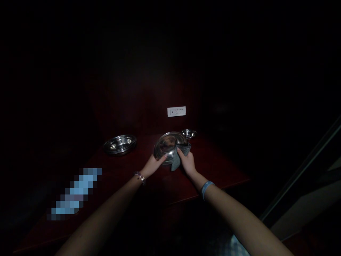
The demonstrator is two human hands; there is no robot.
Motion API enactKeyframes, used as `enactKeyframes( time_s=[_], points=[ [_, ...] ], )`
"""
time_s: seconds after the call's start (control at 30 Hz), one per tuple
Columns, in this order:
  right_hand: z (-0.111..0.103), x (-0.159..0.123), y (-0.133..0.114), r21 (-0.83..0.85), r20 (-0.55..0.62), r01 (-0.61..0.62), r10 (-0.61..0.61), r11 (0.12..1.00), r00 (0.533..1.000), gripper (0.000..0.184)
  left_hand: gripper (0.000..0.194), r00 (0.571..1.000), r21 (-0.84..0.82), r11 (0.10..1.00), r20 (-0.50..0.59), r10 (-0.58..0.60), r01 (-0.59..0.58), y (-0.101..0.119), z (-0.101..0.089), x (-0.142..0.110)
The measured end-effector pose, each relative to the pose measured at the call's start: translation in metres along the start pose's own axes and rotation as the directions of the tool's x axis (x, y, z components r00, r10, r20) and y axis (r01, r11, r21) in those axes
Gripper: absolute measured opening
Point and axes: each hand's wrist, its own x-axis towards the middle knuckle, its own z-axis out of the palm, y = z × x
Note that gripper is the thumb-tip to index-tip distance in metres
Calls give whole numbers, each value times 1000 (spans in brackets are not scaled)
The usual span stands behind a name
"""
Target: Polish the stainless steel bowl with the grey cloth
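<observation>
Nearly closed, the left hand (pixel 153 165) gripped a metal dish (pixel 167 143) at seven o'clock; the right hand (pixel 188 163) pinched cloth (pixel 175 160) at four.

Both forearms (pixel 228 203) extended forward. Left hand (pixel 153 165) gripping, thumb (pixel 163 158) above its hidden fingers; right hand (pixel 188 163) likewise gripping, thumb tips (pixel 178 149) apart.

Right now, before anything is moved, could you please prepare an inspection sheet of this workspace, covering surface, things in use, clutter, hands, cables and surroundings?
Surface: dark red table, dimly lit.
Things in use: shiny metal dish, held up; grey cloth against it.
Clutter: stacked metal dishes at left; small metal bowl at back right; pixelated blue patch at left, unidentifiable.
Hands: left hand grips the dish; right hand holds the cloth to it.
Cables: nothing seen.
Surroundings: white socket panel behind; much else too dark to tell.
</observation>
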Motion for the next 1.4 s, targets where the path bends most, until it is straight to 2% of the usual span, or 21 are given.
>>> enactKeyframes(
  time_s=[0.1, 0.17, 0.33, 0.5, 0.63, 0.7, 0.8, 0.9, 1.03, 1.1, 1.23, 1.4],
  points=[
    [0, 0, 2, 17, 22, -22, 22, 1000, 1000, 40, 58, 976, 10, 1000, 218, -11, 9, -4, 3, -3],
    [0, 1, 3, 35, 48, -34, 32, 999, 998, 39, 54, 970, 21, 1000, 241, -16, 11, -6, 4, -4],
    [0, 3, 8, 51, 72, -39, 35, 998, 997, 39, 45, 985, -18, 997, 159, -70, 73, -12, 5, -3],
    [0, 4, 7, 40, 31, -28, 27, 999, 999, 40, 39, 985, -78, 983, 57, -163, 167, -17, 5, 1],
    [0, 3, 5, 57, -19, -27, 28, 998, 999, 40, 40, 978, -50, 997, -200, -61, 52, -9, 0, 5],
    [0, 3, 6, 56, -13, -33, 34, 998, 999, 40, 39, 967, -15, 1000, -256, 3, -8, -3, -4, 6],
    [-1, 4, 8, 44, -8, -40, 41, 998, 999, 39, 37, 963, 19, 999, -265, 50, -47, 5, -8, 6],
    [-2, 6, 11, 43, -27, -48, 49, 998, 998, 40, 42, 974, 31, 998, -220, 60, -54, 6, -8, 4],
    [-3, 8, 13, 61, -54, -67, 70, 996, 996, 41, 61, 997, 60, 996, -47, 62, -59, -1, -1, 1],
    [-3, 8, 13, 63, -67, -74, 78, 995, 995, 41, 63, 998, 89, 994, -3, 63, -62, -5, 1, 0],
    [-3, 8, 12, 54, -61, -79, 82, 995, 995, 40, 58, 998, 106, 993, 3, 57, -57, -6, 4, -1],
    [-3, 8, 15, 77, -10, -54, 55, 996, 998, 39, 46, 997, 19, 1000, 73, 7, -8, -5, 4, 0]
  ],
)
